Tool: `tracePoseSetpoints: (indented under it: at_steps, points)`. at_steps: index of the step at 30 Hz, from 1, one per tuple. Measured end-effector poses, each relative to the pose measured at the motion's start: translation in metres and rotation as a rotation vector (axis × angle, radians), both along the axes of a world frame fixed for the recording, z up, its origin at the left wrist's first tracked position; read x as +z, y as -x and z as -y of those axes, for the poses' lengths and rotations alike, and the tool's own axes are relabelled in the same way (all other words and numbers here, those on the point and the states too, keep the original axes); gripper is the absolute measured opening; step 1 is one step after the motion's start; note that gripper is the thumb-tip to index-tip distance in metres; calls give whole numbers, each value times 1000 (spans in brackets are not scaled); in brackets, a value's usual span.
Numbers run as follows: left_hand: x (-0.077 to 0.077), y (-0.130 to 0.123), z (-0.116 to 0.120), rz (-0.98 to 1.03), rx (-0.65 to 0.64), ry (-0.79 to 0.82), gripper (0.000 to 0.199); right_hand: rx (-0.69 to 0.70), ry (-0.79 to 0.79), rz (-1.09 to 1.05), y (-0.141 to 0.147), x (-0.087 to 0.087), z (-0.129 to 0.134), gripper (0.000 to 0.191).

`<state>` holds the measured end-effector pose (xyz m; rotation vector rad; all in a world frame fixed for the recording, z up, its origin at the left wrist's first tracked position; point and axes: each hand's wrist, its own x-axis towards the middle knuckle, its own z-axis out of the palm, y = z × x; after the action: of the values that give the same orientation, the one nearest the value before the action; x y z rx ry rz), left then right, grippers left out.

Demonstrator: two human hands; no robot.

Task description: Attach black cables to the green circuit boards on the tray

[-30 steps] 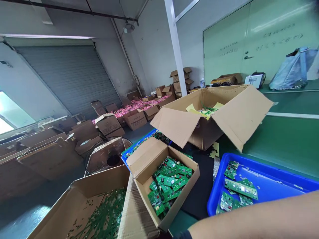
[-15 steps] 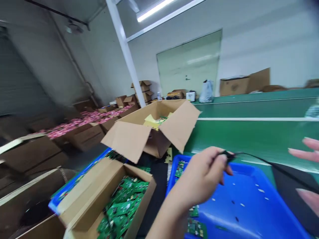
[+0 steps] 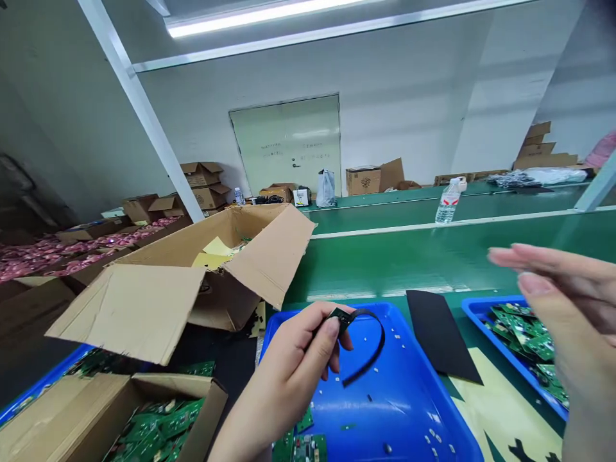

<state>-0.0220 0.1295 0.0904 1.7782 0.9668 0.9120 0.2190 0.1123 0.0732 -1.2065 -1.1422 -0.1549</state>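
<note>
My left hand (image 3: pixel 301 359) is closed in a pinch on a small dark circuit board (image 3: pixel 341 316) with a flat black cable (image 3: pixel 380 340) on it. The cable curls to the right and down, its far end hanging loose. Below the hand is a blue tray (image 3: pixel 409 398) with a few green circuit boards (image 3: pixel 308 447) at its near left and small white and dark bits scattered on its bottom. On the right, my right hand (image 3: pixel 568 301) is raised with its fingers stretched out and nothing in it, near a second blue tray (image 3: pixel 466 308) piled with green boards (image 3: pixel 524 333).
At left stand a large open carton (image 3: pixel 129 301) with yellow paper inside and a smaller carton (image 3: pixel 219 398) of green boards. A black sheet (image 3: pixel 440 333) and yellow paper (image 3: pixel 500 398) lie between the trays. Behind, a water bottle (image 3: pixel 448 202) stands by the green ledge (image 3: pixel 375 256).
The view has turned to the right. The cable, stretched out toward my right hand before, now curls loose from my left hand. My right hand shows more fully, its fingers off the cable.
</note>
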Motion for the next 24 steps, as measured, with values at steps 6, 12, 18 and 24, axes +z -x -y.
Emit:
tracePoseSetpoints:
  at_steps: [6, 12, 18, 24]
  points:
    - [-2, -5, 3, -63, -34, -10, 29, 537, 284, 215, 18, -2, -2, 24]
    - [-5, -11, 3, -224, -20, -217, 29, 727, 406, 160, 45, 4, 0, 18]
    - [-6, -20, -2, -374, 5, -447, 29, 685, 487, 57, 41, 7, 1, 13]
    - [-8, -26, -6, -481, 27, -570, 30, 644, 443, 191, 43, 7, 1, 15]
